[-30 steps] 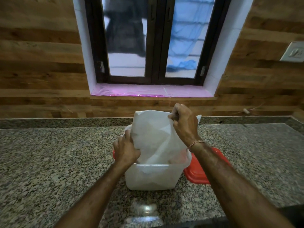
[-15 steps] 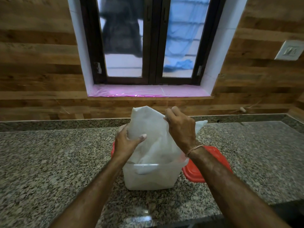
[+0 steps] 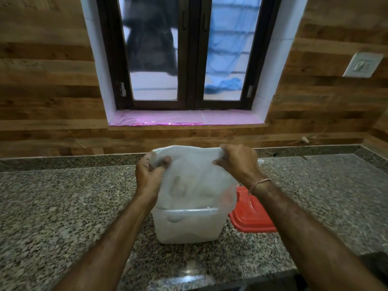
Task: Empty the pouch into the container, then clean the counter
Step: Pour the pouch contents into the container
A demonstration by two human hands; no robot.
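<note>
We hold the pouch [image 3: 195, 177] upended over the container [image 3: 186, 226], our left hand [image 3: 149, 175] and right hand [image 3: 237, 162] each pinching an upper corner. Emptying looks nearly finished; the counter [image 3: 63, 206] remains uncleaned. The container's cloudy wall hides how much went in.

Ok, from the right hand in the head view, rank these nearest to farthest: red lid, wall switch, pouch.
From the right hand:
1. Pouch, held in its grip, just left.
2. Red lid, on the counter below the wrist.
3. Wall switch, far up on the right wall.
</note>
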